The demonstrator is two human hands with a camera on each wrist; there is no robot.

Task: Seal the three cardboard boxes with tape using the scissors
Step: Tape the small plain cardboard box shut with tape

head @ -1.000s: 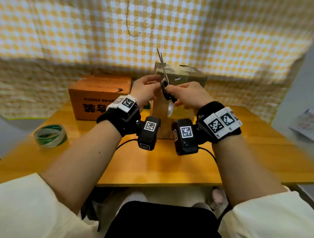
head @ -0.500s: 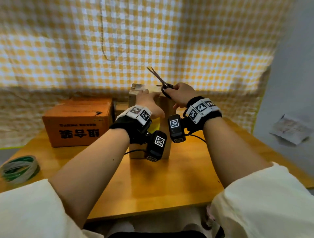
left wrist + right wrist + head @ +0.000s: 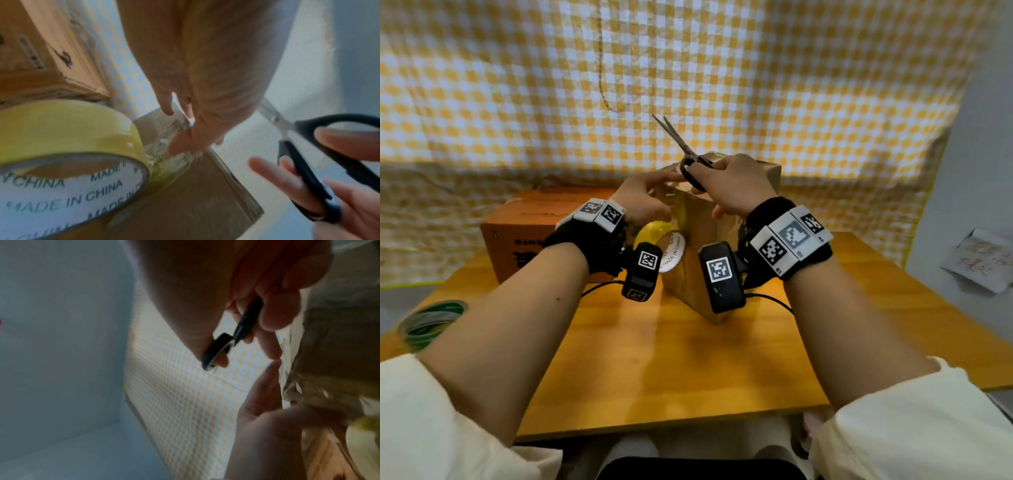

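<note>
A tall brown cardboard box (image 3: 690,274) stands on end mid-table. My left hand (image 3: 643,198) reaches over its near top edge, and its straight fingers (image 3: 180,142) press crinkled tape onto the box (image 3: 195,194). A yellow tape roll (image 3: 654,233) hangs just under that hand against the box's left face, its strip running to the box corner; the roll (image 3: 61,129) fills the left wrist view's lower left. My right hand (image 3: 736,185) grips black-handled scissors (image 3: 678,140) above the box top, blades slightly parted and pointing up-left. The scissors (image 3: 304,170) also show from the left wrist.
An orange cardboard box (image 3: 524,233) sits at the back left of the wooden table (image 3: 671,359). A green tape roll (image 3: 431,322) lies at the table's left edge. Checked yellow cloth hangs behind. Crumpled paper (image 3: 976,260) lies off to the right.
The right hand has lifted the scissors from the box's front to above its top, tilting the blades left. The left hand moved onto the box's top edge, and the yellow roll came into sight.
</note>
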